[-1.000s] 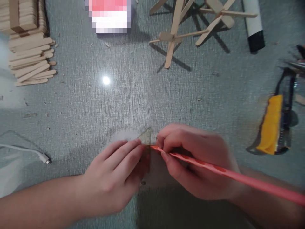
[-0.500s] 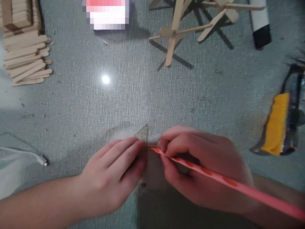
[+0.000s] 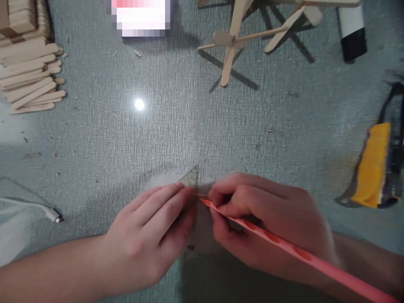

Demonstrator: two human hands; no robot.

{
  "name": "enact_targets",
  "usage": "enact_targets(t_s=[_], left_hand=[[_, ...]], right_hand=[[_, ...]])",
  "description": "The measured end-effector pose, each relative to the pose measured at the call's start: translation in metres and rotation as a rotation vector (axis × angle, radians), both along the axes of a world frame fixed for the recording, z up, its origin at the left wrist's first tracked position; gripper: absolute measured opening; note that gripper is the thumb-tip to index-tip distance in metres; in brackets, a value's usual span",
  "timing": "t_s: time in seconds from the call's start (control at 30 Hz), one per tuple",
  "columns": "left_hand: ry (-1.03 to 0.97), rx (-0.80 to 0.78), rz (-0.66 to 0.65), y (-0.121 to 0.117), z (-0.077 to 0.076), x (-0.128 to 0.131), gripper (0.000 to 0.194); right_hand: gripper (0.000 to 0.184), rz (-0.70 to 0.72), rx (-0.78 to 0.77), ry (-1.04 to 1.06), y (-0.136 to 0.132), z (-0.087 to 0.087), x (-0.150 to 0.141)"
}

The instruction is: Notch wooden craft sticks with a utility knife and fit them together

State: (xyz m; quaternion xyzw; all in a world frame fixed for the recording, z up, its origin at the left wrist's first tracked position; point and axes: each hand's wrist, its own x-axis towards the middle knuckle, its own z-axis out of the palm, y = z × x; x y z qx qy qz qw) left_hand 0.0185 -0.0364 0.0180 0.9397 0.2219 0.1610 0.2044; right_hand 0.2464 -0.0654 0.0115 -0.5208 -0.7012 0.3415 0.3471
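Pencil (image 3: 301, 252) in coral red is gripped by the right hand (image 3: 277, 210), its tip touching or just beside the edge of a clear set square (image 3: 192, 179) on the table (image 3: 221, 134). The left hand (image 3: 145, 235) covers part of the square; whether it grips or only presses, I cannot tell. A light hold could let sideways tip pressure skew the square.

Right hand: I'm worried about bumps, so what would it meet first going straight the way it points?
Past its pencil and the thin pale strip, the right hand would probably meet the clear triangle, under the left hand; depth is unclear.
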Motion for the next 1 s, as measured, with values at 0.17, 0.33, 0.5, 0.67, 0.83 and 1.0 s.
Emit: enact_targets(t_s=[0.17, 0.33, 0.5, 0.67, 0.83, 1.0], left_hand=[[-0.026, 0.0, 0.016, -0.0008, -0.002, 0.0017, 0.022], [0.003, 0.001, -0.002, 0.0007, 0.0014, 0.0013, 0.022], [-0.018, -0.008, 0.031, -0.0028, -0.0013, -0.0002, 0.023], [-0.034, -0.025, 0.043, -0.0068, -0.0059, -0.0009, 0.023], [-0.013, -0.031, 0.025, -0.0055, -0.0051, -0.0017, 0.025], [-0.022, -0.03, 0.029, -0.0054, -0.0053, -0.0022, 0.025]], right_hand=[[0.027, 0.0, -0.003, -0.005, -0.002, 0.0003, 0.0017], [0.029, 0.002, 0.009, -0.021, -0.0011, 0.0003, 0.0011], [0.027, -0.025, 0.036, -0.059, -0.0014, -0.0009, -0.0001], [0.026, -0.04, 0.054, -0.079, -0.0032, -0.0011, 0.0014], [0.026, -0.028, 0.057, -0.067, -0.0012, -0.0018, 0.0015], [0.026, -0.026, 0.046, -0.053, -0.0001, -0.0023, 0.0012]])
